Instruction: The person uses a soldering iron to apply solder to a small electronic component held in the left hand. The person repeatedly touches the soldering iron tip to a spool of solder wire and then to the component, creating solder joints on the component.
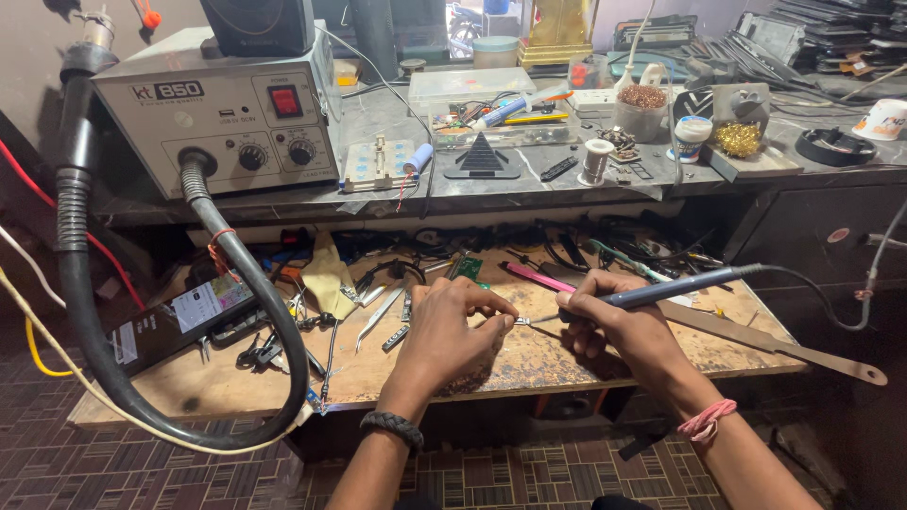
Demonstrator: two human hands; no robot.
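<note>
My right hand point(612, 321) grips a blue-grey soldering iron point(661, 289) like a pen, its metal tip pointing left toward my left hand. My left hand point(452, 331) rests on the scorched wooden board point(548, 364), fingers curled down over something small that is hidden under them. The iron's tip meets the fingertips of my left hand near the board's middle. A black braided band circles my left wrist and a pink band my right wrist.
A grey hot-air station point(222, 118) with a thick black hose point(246, 274) stands at the left. Tweezers point(378, 316), a phone point(179, 316), a green circuit board point(466, 267), a metal strip point(784, 348) and cables lie on the board. The shelf above holds a solder spool point(596, 159) and pots.
</note>
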